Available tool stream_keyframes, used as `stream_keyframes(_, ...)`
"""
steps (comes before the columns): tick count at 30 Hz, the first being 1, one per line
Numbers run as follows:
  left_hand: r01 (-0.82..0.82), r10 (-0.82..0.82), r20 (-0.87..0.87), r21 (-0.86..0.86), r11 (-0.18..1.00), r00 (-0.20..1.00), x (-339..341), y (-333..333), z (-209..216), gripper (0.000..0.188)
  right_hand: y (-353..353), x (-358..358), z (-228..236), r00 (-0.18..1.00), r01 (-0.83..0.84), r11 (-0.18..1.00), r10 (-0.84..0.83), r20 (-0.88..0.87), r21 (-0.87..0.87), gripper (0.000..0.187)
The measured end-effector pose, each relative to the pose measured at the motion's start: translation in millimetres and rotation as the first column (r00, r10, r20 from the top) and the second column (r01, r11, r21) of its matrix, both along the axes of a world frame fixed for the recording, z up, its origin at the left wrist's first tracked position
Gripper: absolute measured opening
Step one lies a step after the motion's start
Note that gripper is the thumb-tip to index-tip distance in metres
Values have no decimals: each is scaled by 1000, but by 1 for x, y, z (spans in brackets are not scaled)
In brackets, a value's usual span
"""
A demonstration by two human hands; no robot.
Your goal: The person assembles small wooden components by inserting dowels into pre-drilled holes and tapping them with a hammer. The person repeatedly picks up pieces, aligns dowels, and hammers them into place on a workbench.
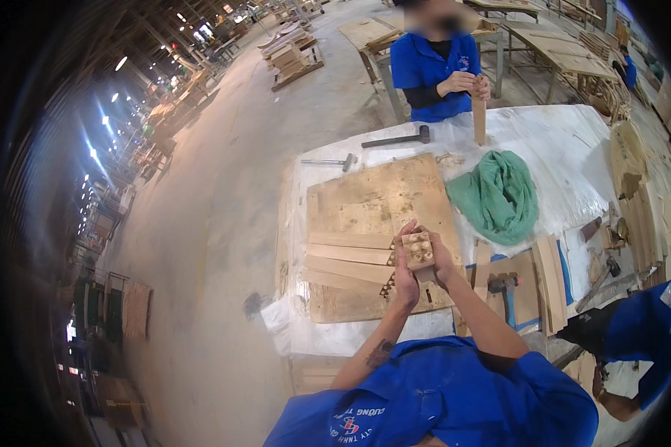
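Between my two hands is a small bundle of pale wooden pieces point(418, 250), seen end-on with round pegs or holes; which of these I cannot tell. My left hand point(405, 272) wraps its left side and my right hand point(443, 262) closes on its right side. Just left of my left hand, several long wooden slats point(343, 261) lie side by side, with dark notched or drilled ends toward me. They rest on a stained plywood board point(380, 190) that covers part of the table.
A green cloth point(499, 197) lies heaped to the right. Beyond the board are a black mallet point(399, 139) and a metal hammer point(328, 162). A blue-handled hammer point(508, 294) lies by wooden boards point(550, 287). Opposite, a co-worker holds an upright wooden piece point(479, 119); another person point(641, 335) leans in at right.
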State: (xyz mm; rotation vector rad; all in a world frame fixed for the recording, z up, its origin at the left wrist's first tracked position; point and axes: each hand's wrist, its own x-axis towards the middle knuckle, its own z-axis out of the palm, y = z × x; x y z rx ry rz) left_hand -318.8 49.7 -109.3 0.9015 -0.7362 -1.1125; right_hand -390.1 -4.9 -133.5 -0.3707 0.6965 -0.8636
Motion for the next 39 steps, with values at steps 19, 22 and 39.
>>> stream_keyframes(19, 29, -37, -79, -96, 995, 996, 13, -5, -18, 48, 2, 8, -1, 974, 58, 997, -45, 222, -51, 32)
stream_keyframes(22, 49, -49, -74, -9, 999, 996, 9, -8, -24, 46, 0, 3, -23, 966, 128, 976, -83, 243, -176, 34)
stream_keyframes(39, 147, -79, 448, -121, 982, 891, 11, -22, -36, 86, -13, -6, -55, 820, 194, 797, -452, -352, -573, 39)
